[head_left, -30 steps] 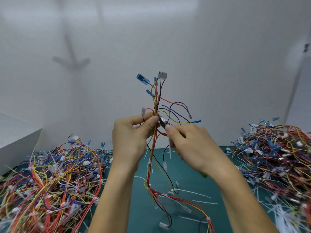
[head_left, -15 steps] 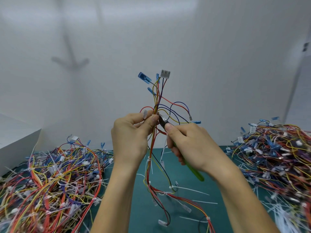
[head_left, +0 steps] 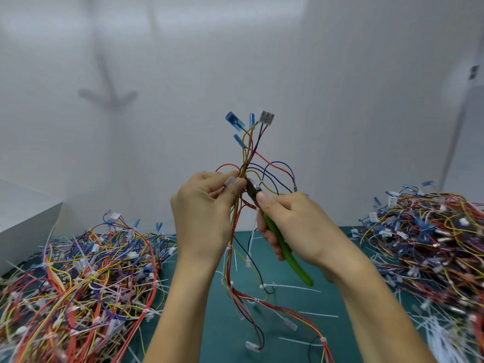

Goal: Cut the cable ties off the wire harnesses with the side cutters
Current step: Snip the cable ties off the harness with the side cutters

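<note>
A multicoloured wire harness is held upright above the green mat, with blue terminals and a white connector at its top. My left hand pinches the bundle between thumb and fingers. My right hand grips the green-handled side cutters; their dark jaws sit at the bundle right beside my left thumb. A loose white cable tie hangs below the jaws. The harness's lower part trails onto the mat, with white ties still around it.
A big heap of harnesses fills the left of the green mat. Another heap lies at the right. Cut white ties are scattered on the mat. A white box stands at far left, a white wall behind.
My right hand has turned so the green handles now show below it. The harness has tilted slightly right. A white tie now dangles under the jaws.
</note>
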